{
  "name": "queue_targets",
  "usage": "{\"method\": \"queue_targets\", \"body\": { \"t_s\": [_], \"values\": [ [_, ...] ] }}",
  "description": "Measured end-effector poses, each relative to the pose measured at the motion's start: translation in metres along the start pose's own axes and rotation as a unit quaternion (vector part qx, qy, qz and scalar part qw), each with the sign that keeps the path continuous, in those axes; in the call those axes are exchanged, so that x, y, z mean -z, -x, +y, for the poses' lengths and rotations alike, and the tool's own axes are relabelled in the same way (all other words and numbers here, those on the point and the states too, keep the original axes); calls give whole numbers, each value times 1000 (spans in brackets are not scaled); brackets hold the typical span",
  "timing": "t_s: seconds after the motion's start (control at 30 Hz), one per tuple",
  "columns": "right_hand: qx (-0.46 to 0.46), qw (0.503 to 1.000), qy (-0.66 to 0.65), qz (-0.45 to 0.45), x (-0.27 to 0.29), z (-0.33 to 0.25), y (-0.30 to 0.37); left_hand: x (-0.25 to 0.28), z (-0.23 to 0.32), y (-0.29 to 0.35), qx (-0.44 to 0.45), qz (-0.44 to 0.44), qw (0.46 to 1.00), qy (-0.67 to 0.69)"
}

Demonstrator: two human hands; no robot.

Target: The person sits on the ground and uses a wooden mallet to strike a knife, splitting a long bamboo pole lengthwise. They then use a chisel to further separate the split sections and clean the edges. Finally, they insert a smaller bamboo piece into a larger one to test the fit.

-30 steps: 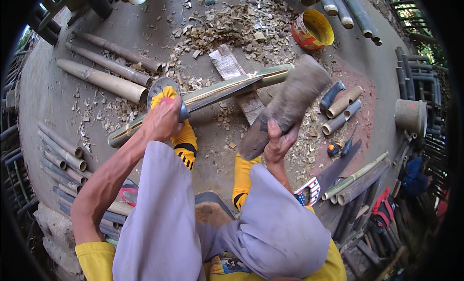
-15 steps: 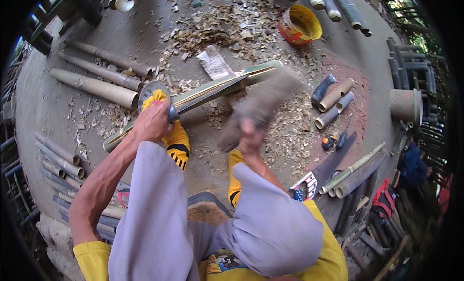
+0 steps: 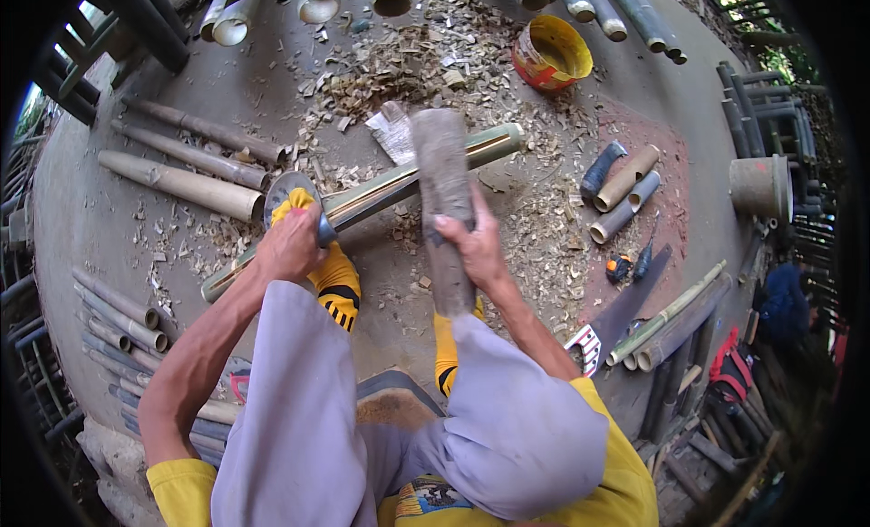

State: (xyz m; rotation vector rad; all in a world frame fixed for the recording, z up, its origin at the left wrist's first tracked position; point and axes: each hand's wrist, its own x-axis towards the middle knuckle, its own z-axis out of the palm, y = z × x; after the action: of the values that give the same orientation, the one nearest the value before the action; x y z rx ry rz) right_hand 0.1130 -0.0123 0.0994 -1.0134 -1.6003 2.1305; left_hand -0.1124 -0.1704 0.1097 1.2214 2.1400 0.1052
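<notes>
A green bamboo pole (image 3: 494, 145), with long slits along it, lies slanted across the ground in front of me. My left hand (image 3: 294, 241) is closed round the grip of a large knife, at the pole's left part. Its dark blade (image 3: 376, 205) runs along the bamboo, and the far end is hidden. In my right hand (image 3: 476, 241) is a thick, rough wooden club (image 3: 444, 160), held nearly upright in the picture. The club's upper part covers the middle of the pole; whether it touches the blade I cannot tell. My feet in yellow socks (image 3: 337, 282) are beside the pole.
Wood chips (image 3: 390, 65) are strewn beyond the pole. A yellow-red bucket (image 3: 553, 54) stands at the far right. Bamboo tubes (image 3: 195, 183) lie at left. A handsaw (image 3: 625, 305), a tape measure (image 3: 618, 269) and a screwdriver (image 3: 644, 260) are at right.
The club, blurred and slanting to the upper right before, has swung left and stands more upright across the pole. My left hand keeps its hold on the knife.
</notes>
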Motion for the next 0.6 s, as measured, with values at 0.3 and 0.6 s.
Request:
{"method": "queue_targets", "body": {
  "t_s": [0.3, 0.6],
  "values": [
    [112, 973, 188, 73, -8, 31, -4, -2, 1, 3, -27, 7, 1000, 1],
    [116, 973, 186, 72, -9, 41, 1, -3, 2, 4, -31, -1, 1000, -3]
  ]
}}
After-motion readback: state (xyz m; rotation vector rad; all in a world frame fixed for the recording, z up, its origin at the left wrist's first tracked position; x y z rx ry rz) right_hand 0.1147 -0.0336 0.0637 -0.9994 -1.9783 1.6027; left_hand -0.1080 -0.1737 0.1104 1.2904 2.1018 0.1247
